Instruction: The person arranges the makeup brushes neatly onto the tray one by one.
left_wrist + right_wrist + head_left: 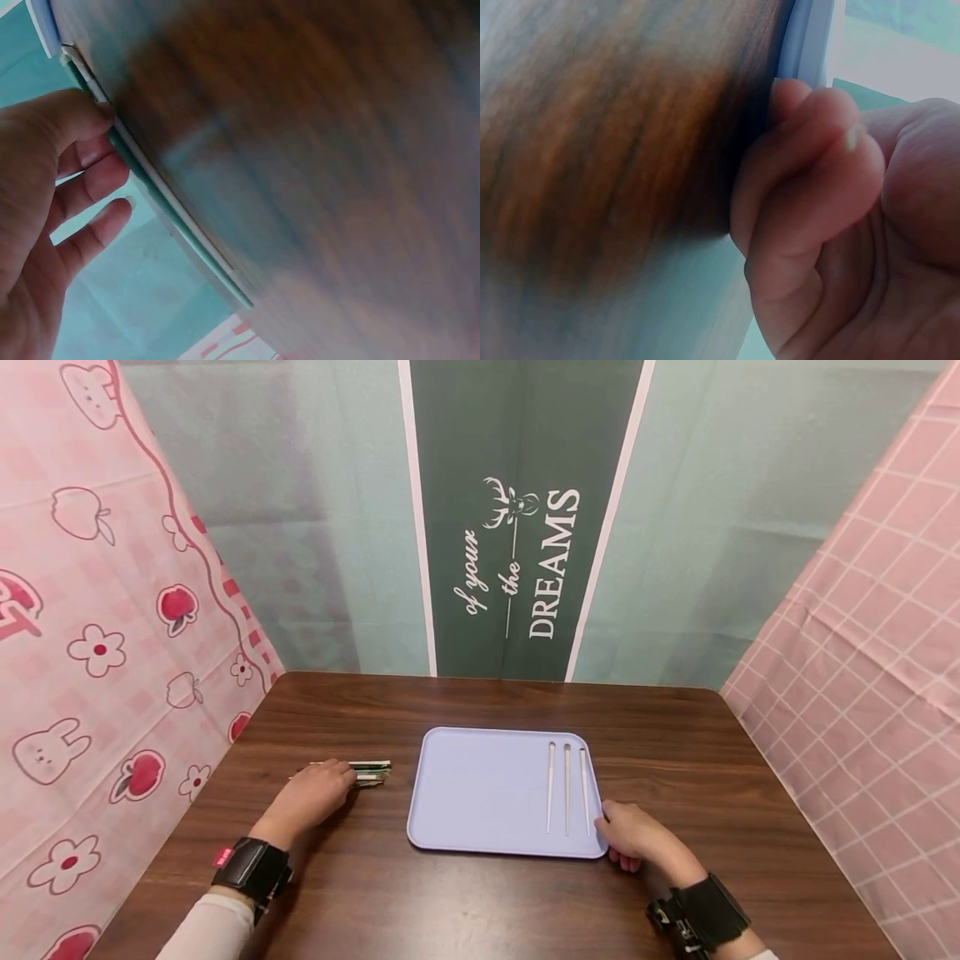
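On the left of the table, my left hand (315,791) lies over a small bundle of thin brushes (372,767), partly covering it. In the left wrist view, the thumb and fingertips pinch slender white and green brush handles (180,210) close to one end. A pale lavender tray (480,793) lies in the middle, holding three slim white brushes (567,789) side by side along its right part. At the tray's lower right corner, my right hand (632,833) grips the rim, thumb on the edge and the other fingers curled below.
The dark wood table (495,910) runs back to a green and teal curtain (502,643). Pink patterned cloths hang at both sides, one with fruit and flowers (97,652), one with a white grid (862,652).
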A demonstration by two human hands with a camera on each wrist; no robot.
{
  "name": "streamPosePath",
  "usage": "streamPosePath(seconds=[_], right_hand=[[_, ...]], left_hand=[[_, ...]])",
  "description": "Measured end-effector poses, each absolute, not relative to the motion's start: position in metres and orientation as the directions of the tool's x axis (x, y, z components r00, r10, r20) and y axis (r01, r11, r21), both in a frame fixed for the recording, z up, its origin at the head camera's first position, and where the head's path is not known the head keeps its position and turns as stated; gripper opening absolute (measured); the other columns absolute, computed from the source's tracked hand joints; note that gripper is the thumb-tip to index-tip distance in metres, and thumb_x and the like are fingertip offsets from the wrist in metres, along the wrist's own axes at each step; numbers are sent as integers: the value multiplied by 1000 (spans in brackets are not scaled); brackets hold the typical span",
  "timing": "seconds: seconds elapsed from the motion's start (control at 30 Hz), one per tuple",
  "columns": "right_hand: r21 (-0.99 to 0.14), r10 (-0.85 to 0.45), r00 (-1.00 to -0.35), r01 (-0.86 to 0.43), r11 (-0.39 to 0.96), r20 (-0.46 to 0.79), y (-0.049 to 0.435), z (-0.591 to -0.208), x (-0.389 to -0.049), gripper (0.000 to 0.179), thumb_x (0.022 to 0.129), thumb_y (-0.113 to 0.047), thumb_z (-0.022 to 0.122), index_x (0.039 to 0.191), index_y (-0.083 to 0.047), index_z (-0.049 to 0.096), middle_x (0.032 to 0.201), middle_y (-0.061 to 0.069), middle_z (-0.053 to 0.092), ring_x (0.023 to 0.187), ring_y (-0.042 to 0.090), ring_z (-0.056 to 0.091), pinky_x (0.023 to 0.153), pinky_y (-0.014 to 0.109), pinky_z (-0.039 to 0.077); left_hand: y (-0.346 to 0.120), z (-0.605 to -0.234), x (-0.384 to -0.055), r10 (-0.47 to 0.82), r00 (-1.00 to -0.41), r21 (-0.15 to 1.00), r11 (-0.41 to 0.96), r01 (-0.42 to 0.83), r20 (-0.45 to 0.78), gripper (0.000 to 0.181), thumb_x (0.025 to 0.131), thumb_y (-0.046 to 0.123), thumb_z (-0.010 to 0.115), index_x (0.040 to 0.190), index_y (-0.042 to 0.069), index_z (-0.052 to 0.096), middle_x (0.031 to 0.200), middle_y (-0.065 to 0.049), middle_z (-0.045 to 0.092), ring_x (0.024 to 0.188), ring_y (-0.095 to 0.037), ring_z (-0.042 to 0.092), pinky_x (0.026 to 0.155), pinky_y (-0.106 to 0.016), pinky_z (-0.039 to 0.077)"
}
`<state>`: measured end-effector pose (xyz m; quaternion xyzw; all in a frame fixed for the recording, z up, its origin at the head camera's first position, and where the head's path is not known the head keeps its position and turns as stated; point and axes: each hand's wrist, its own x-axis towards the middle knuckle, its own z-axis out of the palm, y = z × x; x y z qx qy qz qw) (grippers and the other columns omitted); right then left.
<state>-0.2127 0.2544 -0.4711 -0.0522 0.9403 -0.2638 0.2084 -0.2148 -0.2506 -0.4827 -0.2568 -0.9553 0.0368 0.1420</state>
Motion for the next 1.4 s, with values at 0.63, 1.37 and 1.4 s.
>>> streamPosePath(seconds=[0.63,1.37,1.4], right_hand=[[-508,-203,-906,15,861,-371,256,-473,-214,14,100,-12,49,88,-5,51,62,9,58,44,19,56,42,31,48],[-515,-198,-912,17,857,-360,256,-475,-214,14,99,-12,48,87,-6,51,62,9,58,43,19,56,41,32,49],[-514,-196,-912,19,858,-361,256,-475,-214,14,99,-12,48,87,-6,51,62,9,58,43,19,56,41,32,49]], left_hand=[[-222,-461,-217,485,-802,-82,868,490,348,15,83,7,76,91,11,64,87,-6,61,81,-29,64,61,-46,54],[-166,-451,-228,326,-884,124,915,385,336,14,83,7,76,80,11,64,69,0,51,56,-19,53,49,-34,42],[-162,-450,-229,317,-889,137,916,378,331,14,84,8,76,79,11,63,68,0,50,56,-18,51,49,-34,42]])
